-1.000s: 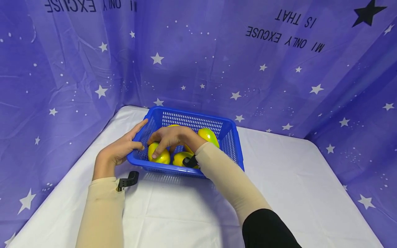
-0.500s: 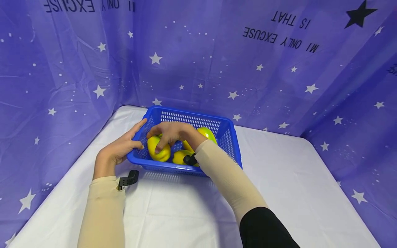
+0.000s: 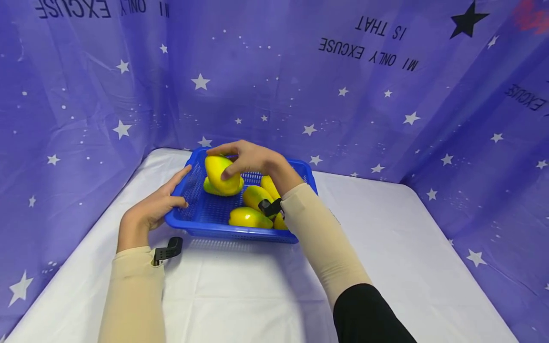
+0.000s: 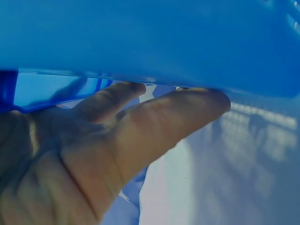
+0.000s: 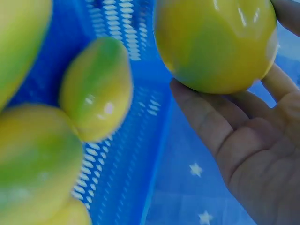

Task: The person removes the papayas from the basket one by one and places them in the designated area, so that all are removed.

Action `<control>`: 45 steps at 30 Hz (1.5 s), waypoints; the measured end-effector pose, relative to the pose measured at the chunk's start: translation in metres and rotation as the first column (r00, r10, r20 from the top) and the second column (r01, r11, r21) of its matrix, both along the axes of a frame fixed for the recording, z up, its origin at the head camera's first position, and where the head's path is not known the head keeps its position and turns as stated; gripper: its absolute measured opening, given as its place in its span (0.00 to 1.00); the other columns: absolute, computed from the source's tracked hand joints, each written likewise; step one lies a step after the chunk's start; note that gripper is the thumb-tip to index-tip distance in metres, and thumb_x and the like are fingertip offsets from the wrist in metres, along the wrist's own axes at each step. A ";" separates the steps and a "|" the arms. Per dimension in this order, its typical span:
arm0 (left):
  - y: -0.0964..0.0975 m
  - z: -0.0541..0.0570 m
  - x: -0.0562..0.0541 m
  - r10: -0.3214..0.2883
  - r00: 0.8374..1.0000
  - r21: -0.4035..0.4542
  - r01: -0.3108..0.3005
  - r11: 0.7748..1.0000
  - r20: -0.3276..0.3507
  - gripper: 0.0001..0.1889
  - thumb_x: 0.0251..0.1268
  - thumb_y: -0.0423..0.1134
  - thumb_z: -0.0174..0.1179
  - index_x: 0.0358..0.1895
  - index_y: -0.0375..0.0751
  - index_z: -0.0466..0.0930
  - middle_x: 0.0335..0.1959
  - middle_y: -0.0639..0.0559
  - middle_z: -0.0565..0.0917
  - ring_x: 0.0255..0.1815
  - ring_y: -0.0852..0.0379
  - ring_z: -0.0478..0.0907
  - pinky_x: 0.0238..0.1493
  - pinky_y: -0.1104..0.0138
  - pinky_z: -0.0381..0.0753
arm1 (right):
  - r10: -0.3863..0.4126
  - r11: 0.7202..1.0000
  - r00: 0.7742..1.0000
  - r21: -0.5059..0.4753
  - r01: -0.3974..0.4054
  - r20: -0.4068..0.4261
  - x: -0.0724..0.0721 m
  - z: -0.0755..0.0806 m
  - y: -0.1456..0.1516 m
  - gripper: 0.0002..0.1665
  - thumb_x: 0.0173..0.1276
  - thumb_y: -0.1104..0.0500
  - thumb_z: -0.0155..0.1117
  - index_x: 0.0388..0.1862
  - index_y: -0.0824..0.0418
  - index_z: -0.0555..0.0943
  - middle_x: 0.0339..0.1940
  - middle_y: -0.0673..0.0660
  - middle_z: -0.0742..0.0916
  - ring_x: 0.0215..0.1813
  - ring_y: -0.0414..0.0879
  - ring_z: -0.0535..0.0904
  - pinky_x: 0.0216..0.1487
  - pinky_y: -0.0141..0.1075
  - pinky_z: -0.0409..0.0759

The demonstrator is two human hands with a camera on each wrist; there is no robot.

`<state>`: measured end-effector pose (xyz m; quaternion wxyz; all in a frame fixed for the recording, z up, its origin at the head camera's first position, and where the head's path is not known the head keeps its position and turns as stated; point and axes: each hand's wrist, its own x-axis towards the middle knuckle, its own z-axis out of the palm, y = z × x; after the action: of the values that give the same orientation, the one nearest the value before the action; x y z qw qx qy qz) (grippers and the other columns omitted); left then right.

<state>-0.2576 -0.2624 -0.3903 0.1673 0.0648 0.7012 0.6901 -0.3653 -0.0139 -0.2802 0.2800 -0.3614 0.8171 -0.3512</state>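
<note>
- While the purple curtain [image 3: 77, 85] fills the far left and runs behind everything, white stars and upside-down lettering all over it, in comes the beige left sleeve [image 3: 135, 295], a small black camera [image 3: 173, 247] clipped on.
- Now the left hand [image 3: 152, 208]: thumb and forefinger straight and spread, touching the left end of the blue basket [image 3: 206, 226]; pressed there, not curled round it.
- And here's the action! The held mango [image 3: 218, 171], yellow with a touch of green, is up over the back left part of the basket, tilted.
- Just below it in the head view, a second mango [image 3: 210, 186] pokes out; whether the two touch, I can't tell.
- The right hand [image 3: 255, 157] has it: thumb on the near side, fingers bent round the far side, a firm grip on that one fruit.
- Moving right, four more in the basket, close together: the front mango [image 3: 249, 218], the middle mango [image 3: 256, 196], the back mango [image 3: 269, 186] and the corner mango [image 3: 280, 223], part hidden by the forearm.
- Then the beige right sleeve [image 3: 321, 243], black towards the elbow, crossing the white table [image 3: 386, 228].
</note>
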 end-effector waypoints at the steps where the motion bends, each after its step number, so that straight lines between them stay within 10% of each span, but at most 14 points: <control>1: -0.001 0.000 0.000 0.000 1.000 0.004 -0.001 1.000 0.002 0.52 0.58 0.22 0.46 0.77 0.76 0.35 0.76 0.37 0.34 0.52 0.33 0.73 0.46 0.52 0.82 | -0.017 0.999 1.000 -0.028 0.017 0.008 -0.001 0.004 0.004 0.42 0.54 0.56 0.75 0.69 0.41 0.72 0.65 0.42 0.74 0.65 0.44 0.68 0.60 0.39 0.74; 10: -0.001 -0.002 0.001 0.003 1.000 0.028 -0.003 1.000 0.008 0.53 0.57 0.22 0.45 0.77 0.76 0.35 0.73 0.32 0.41 0.50 0.32 0.74 0.41 0.51 0.83 | -0.175 0.959 0.980 -0.209 0.191 0.094 -0.013 0.027 0.051 0.45 0.51 0.63 0.75 0.70 0.48 0.73 0.62 0.52 0.76 0.58 0.53 0.74 0.55 0.42 0.79; 26: 0.001 0.001 -0.001 0.009 1.000 0.008 -0.009 1.000 0.017 0.53 0.57 0.23 0.47 0.76 0.78 0.36 0.74 0.34 0.39 0.41 0.34 0.79 0.35 0.53 0.85 | -0.393 0.880 0.916 -0.256 0.399 0.078 -0.024 0.037 0.153 0.47 0.53 0.64 0.72 0.73 0.50 0.68 0.66 0.53 0.73 0.60 0.54 0.73 0.57 0.46 0.77; 45: 0.001 0.001 0.000 0.009 1.000 -0.017 -0.009 1.000 0.015 0.53 0.58 0.23 0.46 0.76 0.80 0.35 0.76 0.35 0.34 0.50 0.32 0.74 0.41 0.49 0.83 | -0.551 0.778 0.817 -0.248 0.577 0.172 -0.028 -0.015 0.256 0.45 0.56 0.68 0.68 0.73 0.52 0.67 0.69 0.56 0.69 0.64 0.56 0.66 0.60 0.45 0.75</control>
<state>-0.2576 -0.2610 -0.3891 0.1700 0.0551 0.7061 0.6852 -0.3937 0.2424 -0.2950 0.1424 -0.1208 0.8140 -0.5501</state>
